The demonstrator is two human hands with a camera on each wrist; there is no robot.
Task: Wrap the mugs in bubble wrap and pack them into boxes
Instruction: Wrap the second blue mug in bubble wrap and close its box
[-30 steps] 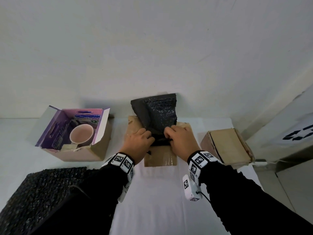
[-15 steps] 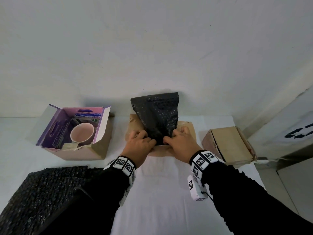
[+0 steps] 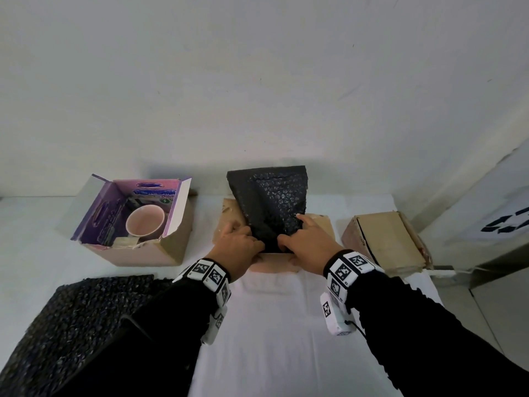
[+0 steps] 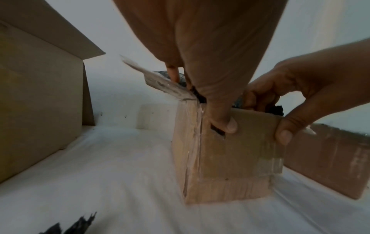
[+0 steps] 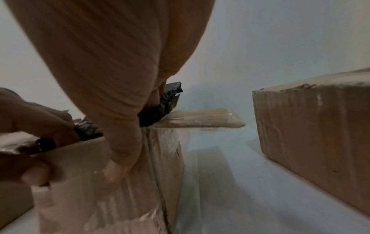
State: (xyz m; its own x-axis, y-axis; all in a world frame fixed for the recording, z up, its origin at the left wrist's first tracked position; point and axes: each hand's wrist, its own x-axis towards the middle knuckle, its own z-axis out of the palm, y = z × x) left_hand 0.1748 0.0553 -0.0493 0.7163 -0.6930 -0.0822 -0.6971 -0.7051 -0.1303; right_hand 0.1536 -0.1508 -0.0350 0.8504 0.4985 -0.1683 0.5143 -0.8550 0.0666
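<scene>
Packing step right now: both hands, left (image 3: 239,245) and right (image 3: 305,243), are gripping the black bubble-wrapped bundle (image 3: 272,207) and stuffing it into the middle box (image 4: 230,152), thumbs on its front. Next it probably needs a firm push down so the flaps can close.

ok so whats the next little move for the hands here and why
Probably fold the upright flap of the black bubble wrap down into the middle box. Both the left hand and the right hand already press the bundle's lower part inside, thumbs on the near wall, but much wrap stands above the rim.

Dim flat light; wrist views blurred, warped; soft shadows.
</scene>
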